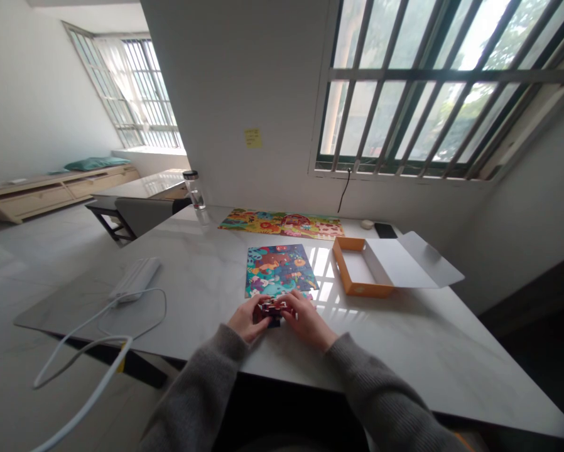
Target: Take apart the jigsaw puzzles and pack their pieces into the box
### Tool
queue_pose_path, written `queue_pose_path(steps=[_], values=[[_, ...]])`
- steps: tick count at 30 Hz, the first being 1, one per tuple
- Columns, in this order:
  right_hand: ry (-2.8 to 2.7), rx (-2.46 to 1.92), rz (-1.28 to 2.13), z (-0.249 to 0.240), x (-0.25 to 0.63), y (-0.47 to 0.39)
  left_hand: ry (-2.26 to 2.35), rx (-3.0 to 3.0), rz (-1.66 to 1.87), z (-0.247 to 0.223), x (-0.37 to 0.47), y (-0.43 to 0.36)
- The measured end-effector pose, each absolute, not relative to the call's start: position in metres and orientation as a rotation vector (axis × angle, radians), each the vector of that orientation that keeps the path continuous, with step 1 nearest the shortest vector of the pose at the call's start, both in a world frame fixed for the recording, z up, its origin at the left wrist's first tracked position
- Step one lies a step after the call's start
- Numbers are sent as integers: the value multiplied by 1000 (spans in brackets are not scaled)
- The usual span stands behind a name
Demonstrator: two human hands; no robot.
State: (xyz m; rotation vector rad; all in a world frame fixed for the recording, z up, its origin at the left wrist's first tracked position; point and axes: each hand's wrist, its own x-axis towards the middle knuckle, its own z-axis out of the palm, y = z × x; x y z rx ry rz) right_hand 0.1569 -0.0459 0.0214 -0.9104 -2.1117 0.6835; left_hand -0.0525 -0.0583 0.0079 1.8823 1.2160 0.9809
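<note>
Puzzle pieces (small) between both hands

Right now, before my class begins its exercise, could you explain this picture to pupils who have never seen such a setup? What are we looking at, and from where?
There is no machine here: a person works with two bare hands. The one picture comes from a camera worn on the head, looking forward and down.

On the pale, shiny table lies a blue jigsaw picture, just beyond the hands. Behind it, by the wall, is a long, bright picture strip. To the right sits an open orange box; to the left, a white device with a cable.

The left hand and right hand together hold some small pieces; their number is too hard to make out.
</note>
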Motion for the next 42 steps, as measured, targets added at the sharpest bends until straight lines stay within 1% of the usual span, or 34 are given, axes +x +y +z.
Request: queue_pose_path(steps=[4, 7, 10, 13, 17, 21, 23, 29, 33, 35, 37, 42], values=[[-2100, -927, 670, 19, 156, -48, 1238, 1866, 1027, 9, -49, -60], [-2096, -950, 512, 21, 159, -51, 1301, 1816, 1103, 7, -50, -58], [-2177, -915, 337, 25, 162, -55, 1557, 1735, 1277, 3, -56, -54], [-2421, -774, 269, 32, 161, -58, 1738, 1708, 1378, 1, -61, -49], [-2671, -754, 204, 42, 156, -54, 1666, 1823, 1240, 5, -59, -46], [-2829, -789, 159, 51, 149, -44, 1781, 1875, 1076, 7, -57, -45], [-2876, -793, 75, 54, 145, -41, 1807, 1878, 1035, 6, -57, -44], [-2895, -721, -264, 49, 131, -45, 1766, 1892, 1006, 7, -61, -41], [-2832, -667, -382, 46, 125, -49, 1719, 1853, 1035, 8, -62, -41], [-2814, -661, -380, 46, 126, -47, 1709, 1849, 1045, 8, -62, -41], [-2798, -667, -307, 45, 128, -41, 1706, 1854, 1048, 8, -62, -42], [-2590, -825, 125, 34, 139, -24, 1696, 1857, 1074, 6, -60, -42]])
